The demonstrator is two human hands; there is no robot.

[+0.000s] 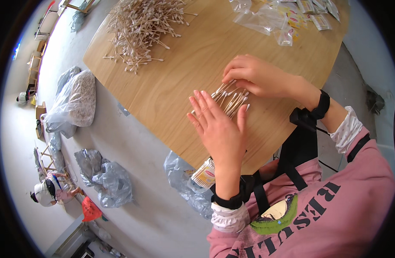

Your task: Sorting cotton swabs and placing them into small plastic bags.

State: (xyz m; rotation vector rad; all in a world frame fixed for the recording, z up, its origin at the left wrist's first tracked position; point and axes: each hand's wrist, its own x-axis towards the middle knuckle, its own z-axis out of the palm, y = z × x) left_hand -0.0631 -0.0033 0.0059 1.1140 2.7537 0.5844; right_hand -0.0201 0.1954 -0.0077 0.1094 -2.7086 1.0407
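Observation:
A small loose bunch of cotton swabs (232,102) with white tips and pale sticks lies on the wooden table (180,86) between my hands. My left hand (219,124) is spread flat at the near left side of the bunch, fingers stretched out and thumb apart, partly covering the sticks. At the far right side my right hand (255,76) has its fingers bent down and closed on the swab ends; its fingertips partly hide what they grip. A big tangled heap of cotton swabs (141,30) lies farther off at the left.
Clear plastic bags (262,19) and small filled packets (320,21) lie at the table's far right. A packet of swabs (204,174) sits by the near edge, below my left wrist. Bulging bags (81,96) and grey plastic bags (113,182) stand on the floor. Another person (51,191) sits far left.

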